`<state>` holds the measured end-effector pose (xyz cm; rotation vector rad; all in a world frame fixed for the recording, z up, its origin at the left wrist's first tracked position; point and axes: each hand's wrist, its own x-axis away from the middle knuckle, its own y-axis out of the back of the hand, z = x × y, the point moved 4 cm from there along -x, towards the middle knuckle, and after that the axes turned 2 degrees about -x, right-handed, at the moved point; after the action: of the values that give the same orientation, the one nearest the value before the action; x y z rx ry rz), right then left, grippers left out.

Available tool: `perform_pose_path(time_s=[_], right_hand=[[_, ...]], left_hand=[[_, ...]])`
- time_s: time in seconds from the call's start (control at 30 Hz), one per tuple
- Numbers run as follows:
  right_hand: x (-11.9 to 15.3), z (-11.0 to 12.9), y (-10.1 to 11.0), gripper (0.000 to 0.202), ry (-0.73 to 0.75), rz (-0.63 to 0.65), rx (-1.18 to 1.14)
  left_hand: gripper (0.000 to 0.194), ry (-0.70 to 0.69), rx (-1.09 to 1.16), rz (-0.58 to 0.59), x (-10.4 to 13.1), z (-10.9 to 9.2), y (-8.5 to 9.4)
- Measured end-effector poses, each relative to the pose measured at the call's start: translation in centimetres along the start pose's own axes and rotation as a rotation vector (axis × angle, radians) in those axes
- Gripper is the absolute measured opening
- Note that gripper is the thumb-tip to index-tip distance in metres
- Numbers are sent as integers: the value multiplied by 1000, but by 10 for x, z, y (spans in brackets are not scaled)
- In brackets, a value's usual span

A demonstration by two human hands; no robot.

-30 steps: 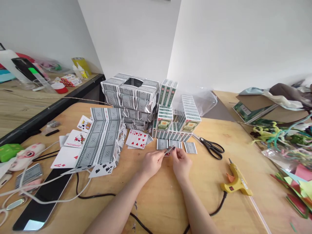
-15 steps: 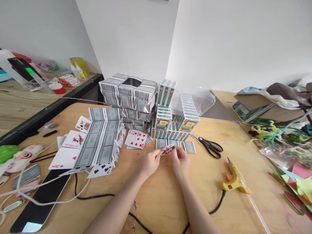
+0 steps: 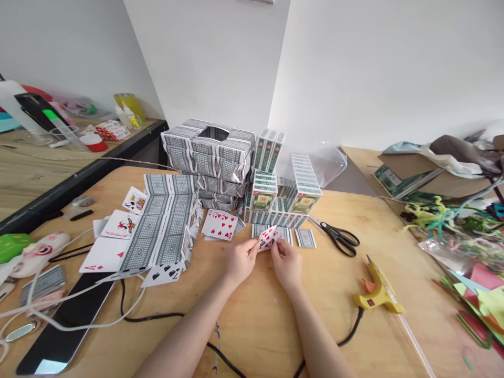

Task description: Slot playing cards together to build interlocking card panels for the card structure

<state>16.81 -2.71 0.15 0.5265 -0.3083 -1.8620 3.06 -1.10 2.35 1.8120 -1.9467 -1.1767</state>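
Between my two hands, above the table's middle, is a playing card (image 3: 268, 238) with red pips, tilted up. My left hand (image 3: 241, 261) pinches its left edge; my right hand (image 3: 287, 261) grips its right side with closed fingers. Whether more than one card is held, I cannot tell. Just beyond lie cards face down (image 3: 289, 234), with another single card (image 3: 305, 238) to their right. A fan of heart cards (image 3: 219, 224) rests face up to the left. Farther left is a folded panel of joined cards (image 3: 157, 226), backs showing.
Behind stand a stacked structure of cards (image 3: 208, 152) and several green card boxes (image 3: 271, 202). Scissors (image 3: 342, 239) and a yellow glue gun (image 3: 378, 291) lie to the right. A black cable (image 3: 224, 357) runs under my forearms. A dark phone-like slab (image 3: 65, 331) lies front left.
The held card has been tipped up, so its red face shows more. My right hand has shifted slightly left, closer to my left hand.
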Motion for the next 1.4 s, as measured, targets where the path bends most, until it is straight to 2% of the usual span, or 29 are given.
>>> perform_pose_path(time_s=[0.17,0.23,0.33,0.43,0.57,0.8,0.93,1.07,1.13,1.4], right_hand=[[4,6,2,30,52,-108,276],[5,7,2,29,50,-144,306],[4,8,3,27,6,-151,188],[1,8,4,26,-58,-75,5],[-3,7,6,25,-81,1,-79],[-5,3,1,26,44,55,47],[-2,5,0,27,97,-8,185],[1,6,1,27,76,-101,301],[1,5,1,26,52,-107,276],[-4,0,1,24,-31,5,69]], left_hand=[[31,-14,100,85,2,-2,-5],[30,-13,113,95,2,-3,-6],[30,-10,94,74,2,-2,-5],[29,-18,42,33,1,-1,-3],[26,-31,7,-28,0,2,-1],[24,-36,-5,-25,-2,4,2],[28,-45,-4,7,0,-1,0],[29,-31,75,68,1,-3,-3],[31,-24,77,71,0,-2,-3],[34,13,-5,10,-3,3,3]])
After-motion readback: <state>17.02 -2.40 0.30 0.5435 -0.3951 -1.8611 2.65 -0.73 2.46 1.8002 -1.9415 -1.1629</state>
